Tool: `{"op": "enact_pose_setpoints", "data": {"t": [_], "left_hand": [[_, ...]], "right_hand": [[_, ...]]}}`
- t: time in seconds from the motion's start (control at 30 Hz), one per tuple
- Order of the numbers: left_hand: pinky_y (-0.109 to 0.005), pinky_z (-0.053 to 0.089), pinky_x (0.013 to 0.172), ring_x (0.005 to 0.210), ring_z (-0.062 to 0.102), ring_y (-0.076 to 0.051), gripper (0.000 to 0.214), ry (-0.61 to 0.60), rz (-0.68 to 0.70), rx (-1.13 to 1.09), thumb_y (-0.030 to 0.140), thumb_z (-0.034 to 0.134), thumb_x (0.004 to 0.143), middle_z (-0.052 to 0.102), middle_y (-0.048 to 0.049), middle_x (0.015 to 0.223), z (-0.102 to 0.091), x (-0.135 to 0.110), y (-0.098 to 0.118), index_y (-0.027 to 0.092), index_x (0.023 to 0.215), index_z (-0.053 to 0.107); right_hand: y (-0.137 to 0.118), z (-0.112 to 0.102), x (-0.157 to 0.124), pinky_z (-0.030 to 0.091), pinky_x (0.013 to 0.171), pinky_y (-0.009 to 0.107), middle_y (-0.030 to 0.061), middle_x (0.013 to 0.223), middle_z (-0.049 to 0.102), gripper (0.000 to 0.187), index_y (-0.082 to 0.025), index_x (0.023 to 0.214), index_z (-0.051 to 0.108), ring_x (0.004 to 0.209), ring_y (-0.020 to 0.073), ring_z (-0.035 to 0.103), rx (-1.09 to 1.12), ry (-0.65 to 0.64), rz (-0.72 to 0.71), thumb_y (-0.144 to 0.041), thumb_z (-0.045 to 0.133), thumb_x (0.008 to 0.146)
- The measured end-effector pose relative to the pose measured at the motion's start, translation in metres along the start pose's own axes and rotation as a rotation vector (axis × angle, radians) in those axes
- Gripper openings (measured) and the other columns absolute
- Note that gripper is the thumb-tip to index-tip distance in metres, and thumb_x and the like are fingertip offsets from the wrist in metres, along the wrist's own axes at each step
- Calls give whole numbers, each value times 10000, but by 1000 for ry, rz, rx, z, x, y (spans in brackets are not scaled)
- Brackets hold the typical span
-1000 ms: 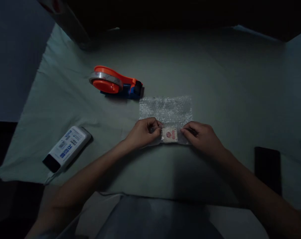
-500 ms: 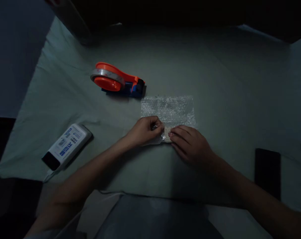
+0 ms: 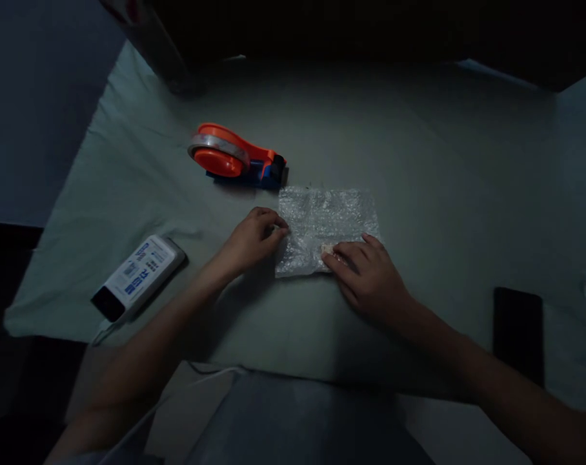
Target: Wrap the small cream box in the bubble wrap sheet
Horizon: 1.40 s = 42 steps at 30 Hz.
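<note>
A sheet of bubble wrap [image 3: 322, 213] lies flat on the cloth-covered table in front of me. At its left edge is my left hand [image 3: 257, 239], thumb and fingers brought together in a pinch on the wrap's side. My right hand [image 3: 368, 271] rests over the wrap's lower right part. Its curled fingers grip a small pale, beige object [image 3: 328, 248], mostly hidden under them, so I cannot make out its kind.
An orange and blue tape dispenser [image 3: 230, 155] with a roll of clear tape sits behind the wrap. To the left lies a white power bank-like device [image 3: 141, 274] with a cable. A dark phone-like slab [image 3: 518, 332] is at the right. Dark panels stand along the back.
My left hand has moved left, from beside the pale object to the wrap's left edge. The wrap's lower left part now shows. My right hand stays by the object; the view has shifted slightly.
</note>
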<state>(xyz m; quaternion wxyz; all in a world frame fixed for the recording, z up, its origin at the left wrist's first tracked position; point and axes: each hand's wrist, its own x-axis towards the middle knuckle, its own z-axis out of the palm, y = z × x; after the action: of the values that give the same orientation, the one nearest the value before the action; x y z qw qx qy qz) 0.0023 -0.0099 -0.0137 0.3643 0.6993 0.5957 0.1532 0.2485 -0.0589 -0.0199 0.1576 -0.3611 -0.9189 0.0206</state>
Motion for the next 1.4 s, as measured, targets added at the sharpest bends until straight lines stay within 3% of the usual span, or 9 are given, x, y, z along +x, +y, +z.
{"op": "enact_pose_setpoints", "data": {"t": [0.27, 0.4, 0.57, 0.77, 0.97, 1.13, 1.23, 1.3, 1.4], "left_hand": [[-231, 414, 630, 679, 545, -131, 226, 10, -97, -231, 294, 525, 764, 630, -12, 771, 4, 31, -2, 156, 881, 661], [-223, 394, 592, 659, 527, -131, 274, -138, -84, -263, 401, 548, 787, 611, -12, 721, 0, 19, 1, 155, 829, 662], [-221, 359, 515, 583, 502, -125, 407, -228, -213, -258, 551, 557, 772, 566, -3, 658, 4, -6, 7, 151, 824, 608], [-225, 374, 556, 633, 526, -132, 327, -59, -187, -142, 450, 652, 721, 585, 11, 728, 23, -18, 7, 177, 878, 563], [-223, 394, 579, 630, 524, -113, 223, 18, -186, -206, 343, 628, 740, 568, 25, 728, 33, -17, 6, 180, 858, 532], [-228, 460, 605, 666, 577, -109, 666, 95, -262, -514, 304, 674, 705, 571, 9, 847, 35, -23, 9, 201, 1278, 351], [-246, 492, 613, 656, 589, -115, 751, 73, -379, -740, 312, 706, 666, 573, 9, 822, 31, -30, 11, 177, 1301, 328], [-252, 502, 616, 672, 598, -126, 664, 27, -414, -793, 340, 718, 654, 595, -6, 822, 29, -35, 9, 163, 1222, 425], [-265, 513, 596, 695, 611, -154, 402, -202, -420, -779, 431, 679, 702, 629, -44, 821, 28, -39, 4, 147, 968, 578]], "right_hand": [[-1, -1, 0, 347, 1032, 510, 118, 1077, 641, 320, -149, 1137, 620, 983, 223, 545, -24, -19, 24, -134, 508, 838], [-2, 0, 0, 344, 1030, 524, 126, 1082, 641, 327, -138, 1138, 622, 990, 235, 551, -18, -20, 23, -130, 520, 828], [-2, 1, 0, 355, 1023, 511, 113, 1073, 646, 312, -144, 1129, 624, 972, 226, 557, -36, 7, 18, -142, 519, 835], [-3, 0, 1, 354, 1022, 513, 109, 1060, 641, 295, -157, 1111, 628, 943, 220, 552, -76, -5, 8, -147, 510, 841], [-9, 1, 2, 318, 1024, 572, 104, 1097, 625, 366, -210, 1204, 577, 946, 230, 544, -191, -50, 8, -125, 484, 861], [-12, -1, 4, 294, 1023, 608, 112, 1115, 620, 343, -200, 1185, 580, 943, 230, 540, -212, -89, 14, -119, 458, 875], [-13, -4, 5, 307, 1017, 607, 112, 1122, 617, 352, -199, 1187, 573, 947, 234, 541, -212, -115, 17, -108, 455, 868], [-13, -5, 6, 313, 1014, 604, 113, 1119, 615, 358, -195, 1188, 569, 945, 236, 542, -217, -125, 20, -98, 450, 864], [-14, -5, 7, 312, 1014, 605, 120, 1115, 614, 352, -187, 1180, 571, 935, 240, 544, -217, -135, 20, -97, 446, 865]]}}
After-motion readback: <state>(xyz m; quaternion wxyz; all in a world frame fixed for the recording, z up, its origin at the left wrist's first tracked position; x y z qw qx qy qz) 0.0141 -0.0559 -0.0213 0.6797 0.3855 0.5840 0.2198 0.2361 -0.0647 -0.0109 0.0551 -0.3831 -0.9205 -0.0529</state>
